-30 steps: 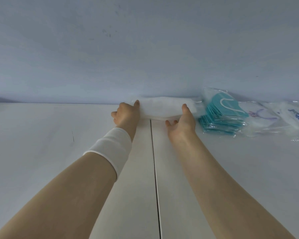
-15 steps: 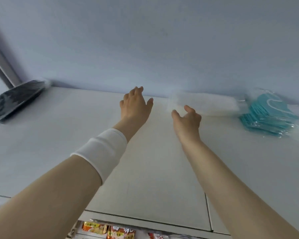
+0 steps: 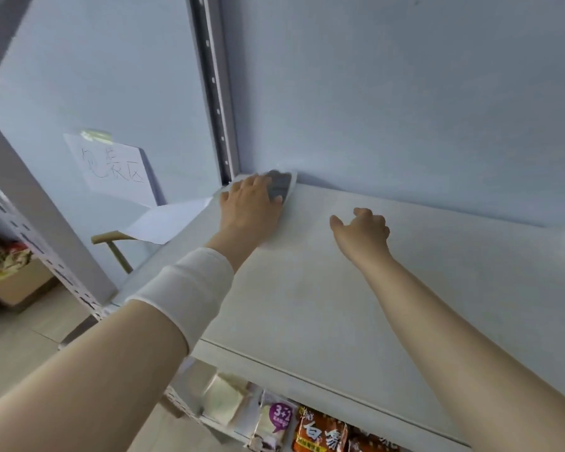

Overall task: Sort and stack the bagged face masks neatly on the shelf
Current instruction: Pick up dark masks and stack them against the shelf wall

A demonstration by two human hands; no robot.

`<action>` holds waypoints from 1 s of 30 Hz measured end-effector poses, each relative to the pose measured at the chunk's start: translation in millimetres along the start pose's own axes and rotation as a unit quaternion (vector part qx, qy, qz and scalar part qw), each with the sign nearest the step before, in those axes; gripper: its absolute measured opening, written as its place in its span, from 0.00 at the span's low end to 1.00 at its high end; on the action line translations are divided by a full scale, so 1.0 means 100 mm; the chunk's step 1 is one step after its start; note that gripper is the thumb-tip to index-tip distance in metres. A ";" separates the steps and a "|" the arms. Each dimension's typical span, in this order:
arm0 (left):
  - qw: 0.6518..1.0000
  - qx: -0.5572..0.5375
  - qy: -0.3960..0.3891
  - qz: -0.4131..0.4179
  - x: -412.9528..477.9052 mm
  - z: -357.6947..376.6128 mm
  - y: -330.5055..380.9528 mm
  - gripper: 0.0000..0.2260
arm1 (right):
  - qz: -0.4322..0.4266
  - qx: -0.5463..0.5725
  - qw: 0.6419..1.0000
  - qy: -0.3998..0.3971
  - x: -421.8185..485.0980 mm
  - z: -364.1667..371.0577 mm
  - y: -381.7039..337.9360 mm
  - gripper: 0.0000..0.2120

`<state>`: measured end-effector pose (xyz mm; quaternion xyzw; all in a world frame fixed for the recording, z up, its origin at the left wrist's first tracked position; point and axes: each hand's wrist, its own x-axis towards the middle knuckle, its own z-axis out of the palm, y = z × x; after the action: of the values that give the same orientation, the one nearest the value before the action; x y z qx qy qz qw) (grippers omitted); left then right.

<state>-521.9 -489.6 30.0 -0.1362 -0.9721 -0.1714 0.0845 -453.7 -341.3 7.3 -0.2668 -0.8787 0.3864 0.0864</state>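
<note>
A clear bag of black face masks (image 3: 280,184) lies in the far left corner of the white shelf (image 3: 340,305), against the back wall. My left hand (image 3: 248,207) rests flat on top of it, fingers stretched over the bag and thumb along its right side, so most of the bag is hidden. My right hand (image 3: 362,233) hovers just over the bare shelf to the right, fingers loosely curled and holding nothing. A white band wraps my left wrist.
A grey slotted upright (image 3: 216,93) stands at the shelf's back left corner. A paper sign (image 3: 118,168) hangs on the wall to the left. Snack packets (image 3: 320,432) fill the shelf below. Another rack (image 3: 30,236) stands at far left.
The view swung left, so the white and teal mask bags left the frame. My left hand travelled to the black mask bag in the corner. My right hand came away from the white bag.
</note>
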 end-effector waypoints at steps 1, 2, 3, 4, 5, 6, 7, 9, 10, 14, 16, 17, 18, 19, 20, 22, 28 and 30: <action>1.000 -0.006 -0.010 -0.016 0.06 0.00 -0.13 0.20 | 0.002 0.001 1.000 -0.005 0.01 0.12 -0.09 0.29; 0.999 -0.012 -0.020 -0.029 0.11 0.01 -0.24 0.20 | 0.003 -0.003 1.000 -0.009 0.04 0.22 -0.16 0.29; 0.998 -0.022 -0.032 -0.039 0.17 0.03 -0.34 0.21 | 0.004 -0.008 1.000 -0.013 0.07 0.30 -0.23 0.29; 0.997 -0.035 -0.042 -0.048 0.22 0.05 -0.42 0.21 | 0.005 -0.011 1.000 -0.016 0.11 0.36 -0.30 0.30; 0.996 -0.053 -0.050 -0.059 0.27 0.07 -0.49 0.22 | 0.006 -0.012 1.000 -0.019 0.16 0.42 -0.36 0.30; 0.994 -0.070 -0.055 -0.070 0.31 0.09 -0.56 0.22 | 0.007 -0.015 1.000 -0.022 0.21 0.48 -0.42 0.30; 0.992 -0.085 -0.059 -0.079 0.35 0.12 -0.63 0.22 | 0.007 -0.018 1.000 -0.024 0.25 0.55 -0.48 0.30; 0.987 -0.119 -0.073 -0.083 0.42 0.18 -0.73 0.23 | 0.012 -0.020 0.999 -0.032 0.32 0.68 -0.59 0.29; 0.982 -0.149 -0.084 -0.083 0.46 0.20 -0.76 0.24 | 0.014 -0.024 0.999 -0.038 0.35 0.74 -0.64 0.29; 0.961 -0.220 -0.141 -0.093 0.67 0.26 -0.84 0.28 | 0.024 -0.074 0.996 -0.049 0.38 0.99 -0.80 0.25; 0.952 -0.235 -0.168 -0.102 0.82 0.22 -0.84 0.25 | 0.035 -0.073 0.996 -0.036 0.43 1.11 -0.85 0.24; 0.949 -0.239 -0.181 -0.100 0.90 0.22 -0.84 0.22 | 0.046 -0.067 0.996 -0.031 0.45 1.16 -0.86 0.24; 0.948 -0.235 -0.194 -0.097 0.96 0.22 -0.83 0.20 | 0.060 -0.053 0.996 -0.025 0.47 1.21 -0.87 0.23; 0.946 -0.234 -0.201 -0.096 1.00 0.22 -0.81 0.21 | 0.075 -0.038 0.996 -0.014 0.48 1.25 -0.88 0.24; 0.943 -0.239 -0.211 -0.096 1.04 0.22 -0.79 0.22 | 0.087 -0.029 0.996 -0.003 0.48 1.28 -0.87 0.24; 0.918 -0.299 -0.235 -0.111 1.10 0.28 -0.75 0.21 | 0.102 -0.024 0.994 0.014 0.48 1.31 -0.86 0.24; 0.870 -0.399 -0.248 -0.148 1.02 0.40 -0.68 0.15 | 0.083 0.109 0.990 0.015 0.24 1.19 -0.74 0.12; 0.846 -0.443 -0.260 -0.144 0.96 0.38 -0.62 0.16 | 0.086 0.160 0.983 0.015 0.11 1.09 -0.69 0.11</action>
<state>-635.6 -509.5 -3.7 -0.0576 -0.7875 -0.5526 -0.2668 -529.4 -443.2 -17.9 -0.3298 -0.7778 0.5241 0.1074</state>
